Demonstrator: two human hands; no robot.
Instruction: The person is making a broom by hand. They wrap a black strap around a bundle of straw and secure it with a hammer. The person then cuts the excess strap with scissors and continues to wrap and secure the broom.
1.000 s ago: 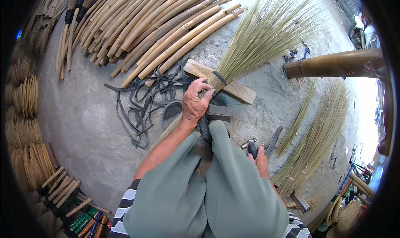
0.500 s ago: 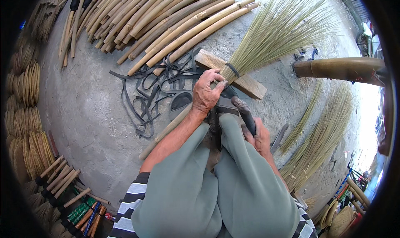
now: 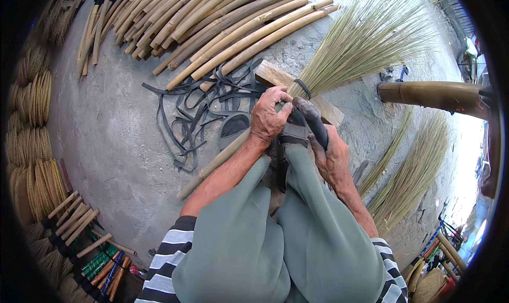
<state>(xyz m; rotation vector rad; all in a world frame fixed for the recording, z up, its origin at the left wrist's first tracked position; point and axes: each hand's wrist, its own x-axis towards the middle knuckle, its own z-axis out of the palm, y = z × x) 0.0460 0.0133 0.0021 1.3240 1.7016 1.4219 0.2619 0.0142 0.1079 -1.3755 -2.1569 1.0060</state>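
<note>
Where the hands meet: above the knees, at the neck of the broom
Left hand (image 3: 269, 117): fingers clenched round the broom (image 3: 339, 53) neck, just below its black band
Right hand (image 3: 331, 157): fingers grasping a dark tool (image 3: 312, 118) touching the neck
Broom: bristles fanned over a wooden block (image 3: 275, 75) on the floor

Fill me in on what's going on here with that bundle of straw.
A seated person is working on a fan-shaped bundle of pale straw bristles that lies across a pale wooden block on the concrete floor. The left hand grips the bundle's bound neck, where a dark band circles it. The right hand holds a dark, rounded tool against that neck. Loose black straps and a row of bamboo poles lie beyond.
</note>
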